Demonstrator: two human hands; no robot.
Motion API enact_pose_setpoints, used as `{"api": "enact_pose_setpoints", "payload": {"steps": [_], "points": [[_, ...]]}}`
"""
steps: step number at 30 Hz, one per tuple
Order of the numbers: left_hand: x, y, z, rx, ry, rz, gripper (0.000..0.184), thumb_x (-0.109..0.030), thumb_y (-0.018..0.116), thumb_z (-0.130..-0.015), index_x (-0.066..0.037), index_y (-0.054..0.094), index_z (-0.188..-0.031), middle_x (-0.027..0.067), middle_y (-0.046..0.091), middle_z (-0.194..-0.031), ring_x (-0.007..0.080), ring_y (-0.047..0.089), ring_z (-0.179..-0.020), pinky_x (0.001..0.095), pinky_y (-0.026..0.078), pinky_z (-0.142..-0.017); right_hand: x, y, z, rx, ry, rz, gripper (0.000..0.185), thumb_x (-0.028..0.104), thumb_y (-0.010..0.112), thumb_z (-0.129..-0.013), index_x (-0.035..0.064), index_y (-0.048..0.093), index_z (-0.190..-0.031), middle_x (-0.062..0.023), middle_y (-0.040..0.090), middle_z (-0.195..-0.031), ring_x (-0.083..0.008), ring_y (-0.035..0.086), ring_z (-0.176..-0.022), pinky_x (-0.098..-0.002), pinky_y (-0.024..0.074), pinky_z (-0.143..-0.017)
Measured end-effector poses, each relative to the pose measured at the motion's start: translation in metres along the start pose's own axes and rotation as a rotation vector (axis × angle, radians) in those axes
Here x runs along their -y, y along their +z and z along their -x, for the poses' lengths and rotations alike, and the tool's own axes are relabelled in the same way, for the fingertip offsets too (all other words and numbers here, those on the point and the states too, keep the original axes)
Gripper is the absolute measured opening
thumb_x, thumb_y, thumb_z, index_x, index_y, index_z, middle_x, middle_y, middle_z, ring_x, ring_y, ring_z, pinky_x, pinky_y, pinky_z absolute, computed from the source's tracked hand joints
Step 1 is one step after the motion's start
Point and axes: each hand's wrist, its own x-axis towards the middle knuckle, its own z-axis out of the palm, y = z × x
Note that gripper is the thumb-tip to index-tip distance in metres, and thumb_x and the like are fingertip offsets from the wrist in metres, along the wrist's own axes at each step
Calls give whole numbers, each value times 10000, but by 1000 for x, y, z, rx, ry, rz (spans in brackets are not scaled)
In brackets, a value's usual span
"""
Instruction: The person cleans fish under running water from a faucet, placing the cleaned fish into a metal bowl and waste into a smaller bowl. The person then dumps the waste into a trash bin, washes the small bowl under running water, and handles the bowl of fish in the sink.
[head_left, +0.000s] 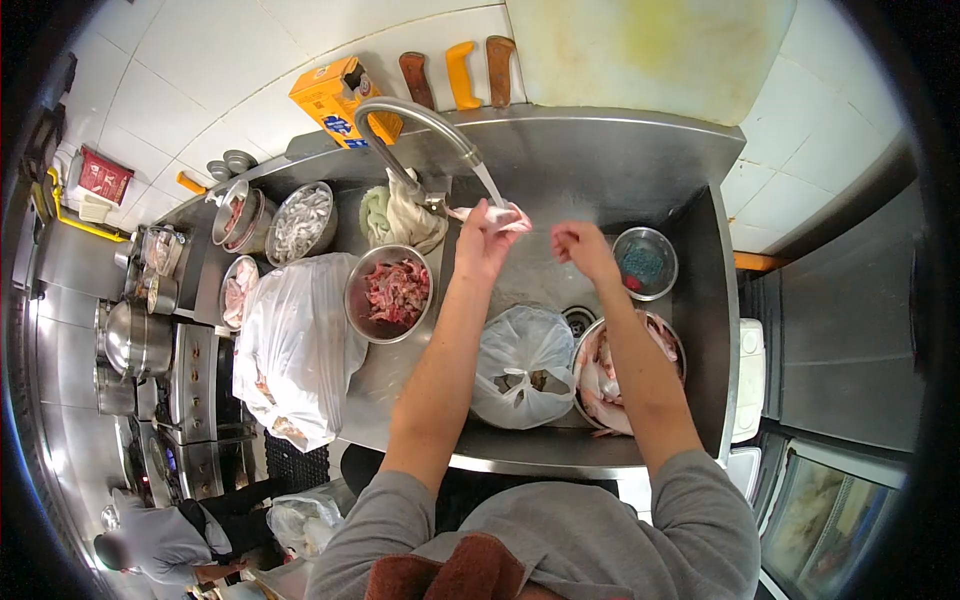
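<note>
My left hand [482, 248] is closed around a pink-and-white piece of raw flesh [512, 218], which looks like fish. The piece is directly below the mouth of the curved faucet [470, 155], in the running water. To its right, my right hand [582, 250] is apart from the piece, its fingers curled together and a little blurred; what they hold, if anything, I cannot make out. Close to that hand stands a metal bowl [672, 262] with a blue-green mass and something red inside. Under my right forearm, a large bowl [684, 370] holds pale pink raw fish.
A bag-lined container [520, 345] sits in the sink [690, 420]. Left of it are a bowl of red raw pieces [396, 293], a big white plastic bag [300, 330] and cloths [405, 220]. Knives [462, 75] hang behind. Another person [170, 535] works at lower left.
</note>
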Motion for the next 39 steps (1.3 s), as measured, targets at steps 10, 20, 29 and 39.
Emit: {"api": "enact_pose_setpoints", "payload": {"steps": [10, 20, 29, 39], "points": [[-22, 10, 27, 218, 343, -161, 376, 78, 511, -732, -101, 428, -1052, 44, 497, -945, 198, 511, -936, 463, 445, -920, -1, 16, 10, -86, -338, 244, 227, -56, 441, -804, 3, 645, -887, -72, 624, -782, -138, 585, -696, -243, 450, -570], [-41, 34, 40, 357, 380, -193, 478, 125, 457, -650, -115, 497, -1061, 40, 535, -953, 214, 517, -985, 508, 395, -1007, 80, 72, 29, 28, -647, 202, 162, -15, 591, -755, 41, 676, -881, -70, 544, -737, -183, 535, -636, -312, 419, -565], [-28, 33, 44, 227, 366, -296, 267, -11, 557, -864, -88, 461, -1100, 58, 540, -972, 195, 535, -980, 480, 457, -940, 65, 78, 27, -188, -764, 523, 177, 95, 725, -712, 49, 675, -876, -111, 512, -734, -271, 548, -653, -366, 430, -577], [-25, 25, 38, 138, 377, -389, 293, -102, 601, -893, -72, 420, -1120, 54, 491, -1058, 170, 508, -1016, 381, 475, -831, 52, 64, 13, 41, -467, 125, 154, 35, 756, -684, 25, 620, -754, -22, 496, -674, -122, 459, -601, -271, 367, -552]]}}
